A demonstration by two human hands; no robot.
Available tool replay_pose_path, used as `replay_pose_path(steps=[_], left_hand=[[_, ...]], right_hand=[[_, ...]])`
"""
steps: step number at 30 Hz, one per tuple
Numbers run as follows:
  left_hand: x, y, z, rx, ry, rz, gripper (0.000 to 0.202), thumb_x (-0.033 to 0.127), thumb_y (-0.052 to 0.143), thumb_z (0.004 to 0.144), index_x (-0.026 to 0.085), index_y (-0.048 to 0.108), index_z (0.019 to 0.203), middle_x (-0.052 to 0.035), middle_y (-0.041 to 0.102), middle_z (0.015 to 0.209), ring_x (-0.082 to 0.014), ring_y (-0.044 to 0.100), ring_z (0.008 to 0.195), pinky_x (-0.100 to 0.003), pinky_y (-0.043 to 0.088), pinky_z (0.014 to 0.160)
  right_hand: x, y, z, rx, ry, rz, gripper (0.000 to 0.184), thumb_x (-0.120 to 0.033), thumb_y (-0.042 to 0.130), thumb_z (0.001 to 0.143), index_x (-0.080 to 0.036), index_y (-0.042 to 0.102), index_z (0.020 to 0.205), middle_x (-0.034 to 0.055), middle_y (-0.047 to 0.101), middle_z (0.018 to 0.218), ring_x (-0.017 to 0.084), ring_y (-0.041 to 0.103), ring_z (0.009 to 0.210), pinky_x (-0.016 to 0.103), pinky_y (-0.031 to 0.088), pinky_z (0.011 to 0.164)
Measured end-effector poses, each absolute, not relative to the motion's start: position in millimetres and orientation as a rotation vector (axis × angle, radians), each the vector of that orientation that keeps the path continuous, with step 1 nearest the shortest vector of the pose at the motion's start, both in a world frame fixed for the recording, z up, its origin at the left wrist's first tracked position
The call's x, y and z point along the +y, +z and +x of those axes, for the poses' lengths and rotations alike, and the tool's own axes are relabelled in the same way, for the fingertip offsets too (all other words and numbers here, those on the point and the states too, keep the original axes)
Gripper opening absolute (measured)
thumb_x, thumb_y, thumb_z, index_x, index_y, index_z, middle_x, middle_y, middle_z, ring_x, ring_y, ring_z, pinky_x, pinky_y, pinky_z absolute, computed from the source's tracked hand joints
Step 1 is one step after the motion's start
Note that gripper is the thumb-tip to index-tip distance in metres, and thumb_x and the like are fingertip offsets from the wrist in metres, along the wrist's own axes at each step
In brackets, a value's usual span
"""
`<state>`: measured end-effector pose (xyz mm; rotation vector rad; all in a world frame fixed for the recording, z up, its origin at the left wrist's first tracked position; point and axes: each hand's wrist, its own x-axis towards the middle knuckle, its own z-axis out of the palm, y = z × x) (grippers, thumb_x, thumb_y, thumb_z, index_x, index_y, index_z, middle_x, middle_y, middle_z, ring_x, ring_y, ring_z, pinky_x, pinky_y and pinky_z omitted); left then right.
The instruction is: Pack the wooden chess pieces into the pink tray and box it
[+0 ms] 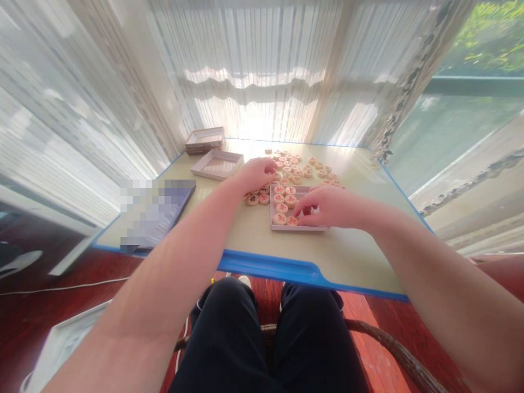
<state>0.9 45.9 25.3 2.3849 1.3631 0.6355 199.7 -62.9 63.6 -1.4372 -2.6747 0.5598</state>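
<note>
A shallow pale box tray (274,226) lies on the table in front of me, holding several round wooden chess pieces with red characters (284,199). My right hand (327,207) rests over the tray's right half, its fingers pinched on a piece inside. My left hand (256,173) reaches past the tray to the loose pile of pieces (301,166) beyond it, fingers curled down onto them. A few pieces (257,198) lie just left of the tray.
The beige table has a blue rim (266,267). An empty box lid (216,164) and a stacked box (203,140) sit at the far left. A blurred flat item (153,213) lies at the left edge. Curtains surround the table.
</note>
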Motion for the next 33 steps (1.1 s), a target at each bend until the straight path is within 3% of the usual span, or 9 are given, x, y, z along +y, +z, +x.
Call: replay_pose_path(steps=[9,14,27,33], left_hand=[[42,30,2,1.351,0.636,2.421,0.033,0.033,0.062,0.073,0.017,0.067,0.102,-0.0037,0.069,0.096,-0.0175,0.06,0.086,-0.027,0.046,0.079],[44,28,2,1.356,0.634,2.428,0.031,0.035,0.062,0.072,0.018,0.068,0.098,-0.0035,0.069,0.094,-0.0177,0.06,0.084,-0.029,0.046,0.076],[47,25,2,1.333,0.689,2.431,0.028,0.032,0.064,0.071,0.017,0.069,0.094,-0.0039,0.069,0.091,-0.0177,0.06,0.082,-0.029,0.046,0.076],[52,21,1,1.299,0.793,2.331,0.027,0.03,0.067,0.068,0.017,0.068,0.092,-0.0038,0.069,0.091,-0.0161,0.062,0.079,-0.027,0.047,0.071]], right_hand=[[-64,64,202,-2.629,0.447,-1.345,0.023,-0.033,0.056,0.078,-0.026,0.073,0.091,-0.0006,0.07,0.083,0.014,0.058,0.069,0.025,0.039,0.061],[-68,64,196,-2.655,0.308,-1.286,0.021,-0.029,0.054,0.079,-0.024,0.074,0.083,0.0007,0.069,0.076,0.014,0.056,0.066,0.026,0.038,0.062],[-65,57,193,-2.767,0.319,-1.087,0.025,-0.02,0.048,0.083,-0.02,0.072,0.079,0.0062,0.066,0.079,0.019,0.056,0.078,0.029,0.041,0.071],[-66,58,192,-2.773,0.309,-1.137,0.026,-0.026,0.048,0.085,-0.019,0.07,0.074,0.0058,0.064,0.074,0.017,0.055,0.075,0.028,0.039,0.068]])
